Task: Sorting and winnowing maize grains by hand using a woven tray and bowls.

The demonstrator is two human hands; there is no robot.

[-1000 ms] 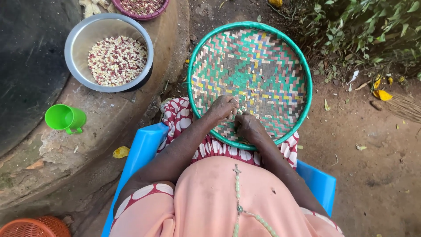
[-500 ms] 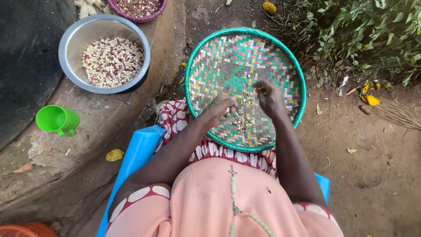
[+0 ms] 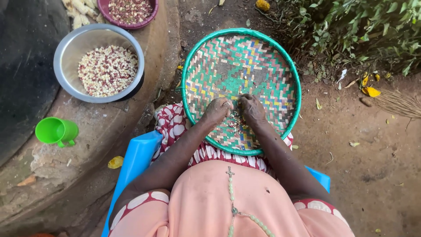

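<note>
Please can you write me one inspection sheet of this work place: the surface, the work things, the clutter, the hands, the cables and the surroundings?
Surface: round woven tray with green rim, resting on the person's lap.
Job's things: small heap of kernels on the tray between the hands.
Clutter: steel bowl of mixed kernels, maroon bowl, green cup, all on a stone ledge.
Hands: left hand and right hand both rest on the tray at the kernels; grip cannot be told.
Cables: nothing seen.
Surroundings: bare earth, shrub, blue chair.
</note>
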